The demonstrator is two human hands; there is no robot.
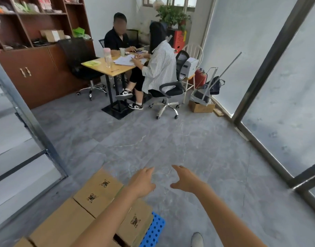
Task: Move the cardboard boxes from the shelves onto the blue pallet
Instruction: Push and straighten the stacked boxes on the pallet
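Note:
Several brown cardboard boxes [97, 191] with a dark printed logo lie stacked at the bottom left, on a blue pallet [155, 230] whose perforated corner shows under them. My left hand [142, 182] hovers just past the boxes' far edge, fingers apart, holding nothing. My right hand [186, 180] is beside it over the bare grey floor, also open and empty. Both forearms reach in from the bottom edge. Another cardboard box [53, 35] rests on the brown shelf unit [33, 24] at the far left.
Two people sit at a wooden table [108, 67] ahead, with office chairs [169, 90] around it. A box [201, 106] with a metal frame, a printer and a red extinguisher stand by the right glass wall. Metal door frames [270, 63] flank both sides. Grey tiled floor lies between.

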